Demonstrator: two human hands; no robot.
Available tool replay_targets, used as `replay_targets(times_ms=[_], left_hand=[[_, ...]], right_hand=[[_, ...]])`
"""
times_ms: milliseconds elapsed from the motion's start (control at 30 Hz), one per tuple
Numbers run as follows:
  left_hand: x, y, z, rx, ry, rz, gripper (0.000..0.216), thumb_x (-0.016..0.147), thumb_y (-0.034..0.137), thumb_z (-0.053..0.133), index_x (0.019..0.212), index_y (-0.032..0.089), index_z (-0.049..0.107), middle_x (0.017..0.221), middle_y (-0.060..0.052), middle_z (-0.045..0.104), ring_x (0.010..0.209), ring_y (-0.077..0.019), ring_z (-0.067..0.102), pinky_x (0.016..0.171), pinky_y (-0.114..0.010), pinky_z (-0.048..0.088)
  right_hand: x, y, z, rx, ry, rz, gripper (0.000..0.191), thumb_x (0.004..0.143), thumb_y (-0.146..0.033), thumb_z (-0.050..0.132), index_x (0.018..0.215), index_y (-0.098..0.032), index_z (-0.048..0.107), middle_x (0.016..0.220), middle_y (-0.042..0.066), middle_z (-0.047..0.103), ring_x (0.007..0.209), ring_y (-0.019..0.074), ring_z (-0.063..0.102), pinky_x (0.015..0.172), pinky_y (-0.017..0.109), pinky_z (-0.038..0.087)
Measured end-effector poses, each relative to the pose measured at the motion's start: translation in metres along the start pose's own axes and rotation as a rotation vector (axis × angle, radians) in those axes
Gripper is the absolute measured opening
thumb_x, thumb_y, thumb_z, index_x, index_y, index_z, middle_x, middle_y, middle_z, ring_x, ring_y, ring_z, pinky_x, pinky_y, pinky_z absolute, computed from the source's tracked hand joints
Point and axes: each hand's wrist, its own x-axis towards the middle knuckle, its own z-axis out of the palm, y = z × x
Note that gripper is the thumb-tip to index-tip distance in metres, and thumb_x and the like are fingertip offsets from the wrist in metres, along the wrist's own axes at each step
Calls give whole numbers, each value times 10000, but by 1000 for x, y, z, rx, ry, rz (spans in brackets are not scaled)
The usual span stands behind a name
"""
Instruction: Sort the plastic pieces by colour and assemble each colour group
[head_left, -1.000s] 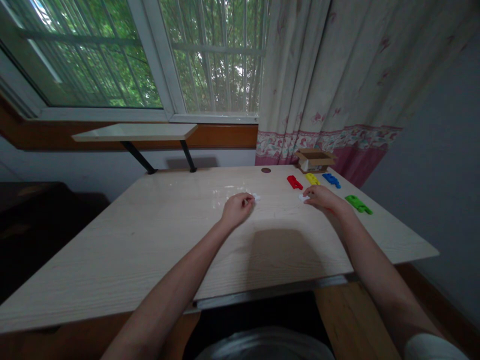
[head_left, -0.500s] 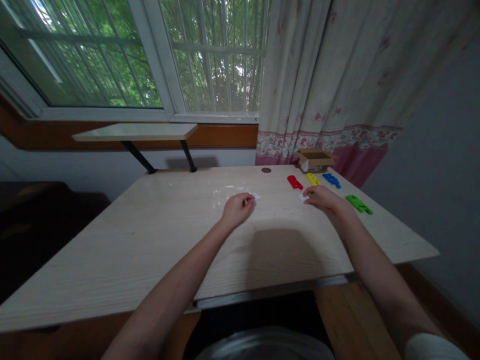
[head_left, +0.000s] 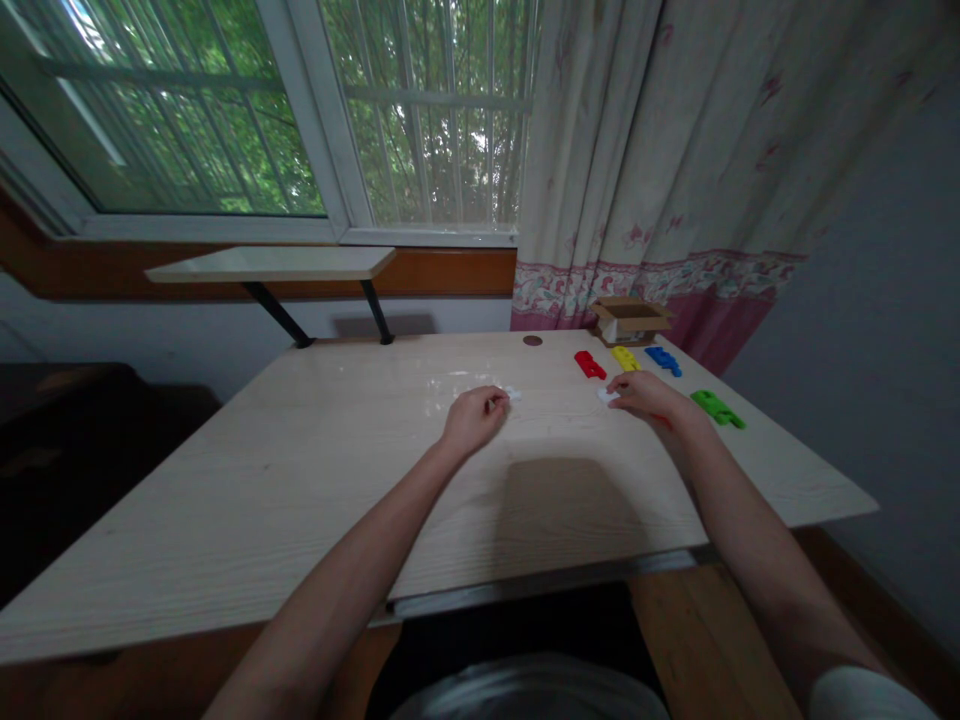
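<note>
My left hand [head_left: 475, 415] is low over the middle of the table, thumb and fingers pinched on a small white piece [head_left: 514, 394] that sticks out past the fingertips. To the right, my right hand [head_left: 637, 392] pinches another small white piece [head_left: 606, 396] at its left side. The kind of these pieces is too small to tell. Just beyond the right hand lie a red notched plastic piece [head_left: 590, 365] and a yellow one [head_left: 624, 358], partly covered by that hand. Something red [head_left: 661, 421] shows under my right wrist, mostly hidden.
A blue piece [head_left: 663, 361] and a green piece [head_left: 718, 408] lie on the right side of the pale wooden table [head_left: 300, 480]. An open cardboard box [head_left: 631, 318] stands at the back right by the curtain. A raised shelf [head_left: 277, 263] sits back left, and a round brown disc [head_left: 532, 341] near the back edge.
Both hands stay almost where they were, each with its white piece. Slightly more of the white piece shows at my left fingertips.
</note>
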Motion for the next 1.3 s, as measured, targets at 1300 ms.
replay_targets(times_ms=[1300], left_hand=[[0, -1, 1, 11, -18, -26, 195, 799, 278, 519, 848, 194, 688, 725, -24, 680, 593, -124, 542, 556, -233, 353]], right_hand=[[4, 12, 10, 102, -60, -73, 416, 741, -336, 621, 1135, -202, 638, 997, 67, 687, 876, 210, 619, 777, 303, 467]])
